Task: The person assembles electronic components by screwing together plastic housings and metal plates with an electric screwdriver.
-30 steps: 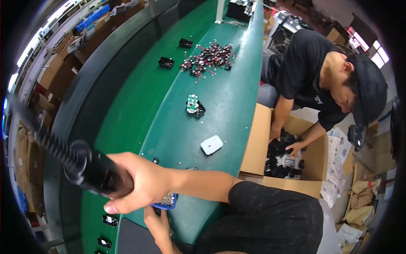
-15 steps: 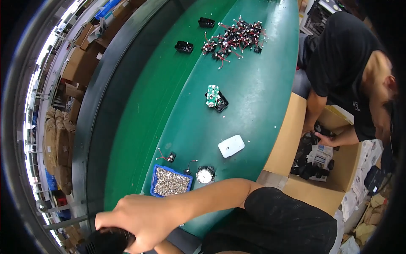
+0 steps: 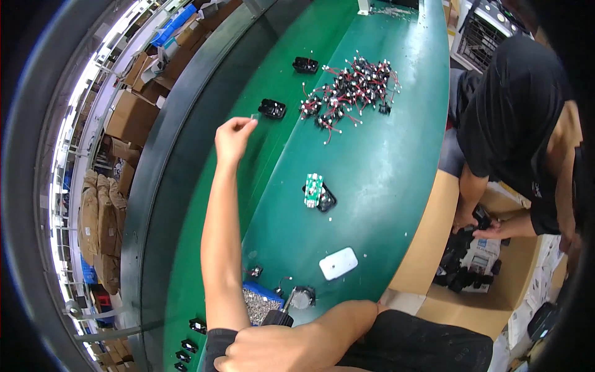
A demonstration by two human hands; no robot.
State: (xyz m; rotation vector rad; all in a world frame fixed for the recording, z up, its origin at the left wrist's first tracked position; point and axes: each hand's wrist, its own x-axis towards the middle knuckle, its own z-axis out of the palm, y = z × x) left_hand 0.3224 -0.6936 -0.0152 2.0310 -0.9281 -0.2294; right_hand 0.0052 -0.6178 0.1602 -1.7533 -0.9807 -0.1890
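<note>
Left hand (image 3: 234,139) well beyond blue screw tray (image 3: 261,287), grip pinched on small clear piece (image 3: 255,116); right hand (image 3: 263,348), tray's near side, wrapped round screwdriver (image 3: 277,318). Pinch lightly, by edges; screwdriver steady.

Black short sleeves, bare forearms and bare hands.
The person wears a black short-sleeved top (image 3: 396,350). Toward the lower right of the frame, the right sleeve (image 3: 446,341) is broad and loose, ending in a plain rounded hem near the elbow; faint pale marks dot its dark cloth, too indistinct to make out. At the bottom, left of centre, a short stretch of the left sleeve (image 3: 219,342) shows, equally black. Left forearm (image 3: 222,229) and right forearm (image 3: 347,322) are uncovered down to the left hand (image 3: 233,141) and right hand (image 3: 269,350).
</note>
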